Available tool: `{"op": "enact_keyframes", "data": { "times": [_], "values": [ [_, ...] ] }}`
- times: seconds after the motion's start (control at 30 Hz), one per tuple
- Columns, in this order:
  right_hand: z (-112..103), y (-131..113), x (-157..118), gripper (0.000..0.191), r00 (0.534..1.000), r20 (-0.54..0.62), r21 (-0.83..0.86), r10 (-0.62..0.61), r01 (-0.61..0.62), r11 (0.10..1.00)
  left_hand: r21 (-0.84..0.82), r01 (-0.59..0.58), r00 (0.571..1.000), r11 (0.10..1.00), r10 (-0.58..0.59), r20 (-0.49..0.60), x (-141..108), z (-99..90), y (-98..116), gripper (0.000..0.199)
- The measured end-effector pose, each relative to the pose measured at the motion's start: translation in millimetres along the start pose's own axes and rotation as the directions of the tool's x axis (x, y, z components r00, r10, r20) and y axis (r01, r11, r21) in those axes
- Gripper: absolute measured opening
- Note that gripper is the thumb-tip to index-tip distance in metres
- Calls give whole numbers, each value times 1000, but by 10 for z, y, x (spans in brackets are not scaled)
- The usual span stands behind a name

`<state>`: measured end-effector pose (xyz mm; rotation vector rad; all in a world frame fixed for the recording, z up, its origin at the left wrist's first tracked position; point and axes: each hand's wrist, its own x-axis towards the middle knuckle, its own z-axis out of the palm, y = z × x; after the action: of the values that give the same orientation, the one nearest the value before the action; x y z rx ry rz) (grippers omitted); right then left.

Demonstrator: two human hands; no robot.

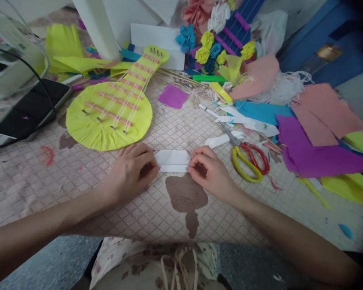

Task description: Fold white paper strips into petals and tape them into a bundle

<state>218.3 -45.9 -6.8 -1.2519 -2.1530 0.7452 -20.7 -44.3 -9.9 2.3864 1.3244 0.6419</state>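
Observation:
Between my hands a folded strip of white paper (173,160) lies low over the table, with a crease running along its length. My left hand (133,166) pinches its left end between thumb and fingers. At the right end, the thumb and fingertips of my right hand (210,169) are closed on the paper. Just beyond my left hand rests a yellow paper-covered toy lute (108,114) with pink crossbars and white strings. Scissors (249,161) with one yellow and one red handle lie to the right of my right hand.
White paper scraps (247,121) lie behind the scissors. Purple paper (320,151) and pink paper (329,108) spread over the right side. Paper flowers (210,48) are heaped at the back. A dark phone (33,106) and cable lie at left. A purple square (173,96) sits beyond the strip.

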Motion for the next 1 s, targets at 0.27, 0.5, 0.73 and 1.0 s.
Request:
{"op": "enact_keyframes", "data": {
  "times": [0.27, 0.5, 0.73, 1.0],
  "values": [
    [16, 27, 10, 13, 1000, -11, -3, -3, 3, 1000, 25, -7, 1000, 1000, 7, 24, 6, -23, 17, 11],
    [7, 29, 11, 14, 1000, -1, 3, -1, 1, 1000, 69, 17, 999, 997, -20, 47, 19, -21, 30, 10],
    [17, 55, -3, 12, 1000, 8, 20, -13, 13, 1000, 68, 17, 999, 998, -19, 36, 14, -23, 24, 14],
    [-34, 65, -12, 9, 999, 46, 16, -26, 26, 1000, 77, 11, 999, 997, -14, 47, 7, -22, 2, 13]
  ]
}}
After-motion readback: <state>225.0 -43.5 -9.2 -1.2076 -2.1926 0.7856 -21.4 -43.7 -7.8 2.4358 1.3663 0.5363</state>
